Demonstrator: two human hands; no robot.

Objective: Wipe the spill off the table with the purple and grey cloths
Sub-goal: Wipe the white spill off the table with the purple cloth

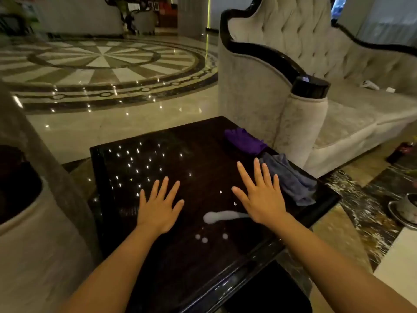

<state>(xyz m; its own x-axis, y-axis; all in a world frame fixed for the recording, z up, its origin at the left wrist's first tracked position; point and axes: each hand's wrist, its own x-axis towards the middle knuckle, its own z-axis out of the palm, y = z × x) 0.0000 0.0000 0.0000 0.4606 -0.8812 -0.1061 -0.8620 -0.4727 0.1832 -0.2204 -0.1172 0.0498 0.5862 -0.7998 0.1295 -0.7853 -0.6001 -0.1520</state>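
A dark glossy table (158, 263) carries a whitish spill (217, 216), a long smear with small droplets around it. My left hand (158, 211) hovers flat over the table just left of the spill, fingers spread, holding nothing. My right hand (259, 195) is also flat and spread, its wrist over the smear's right end. A crumpled purple cloth (244, 141) lies at the table's far right corner. A grey cloth (291, 179) lies along the right edge, just beyond my right fingertips and apart from them.
A tufted pale sofa (338, 123) with black trim stands close behind the table's right side. A cup on a saucer (406, 208) sits on a marble surface at the right. A pale armchair arm (33, 222) is at the left. Polished patterned floor (101, 64) spreads beyond.
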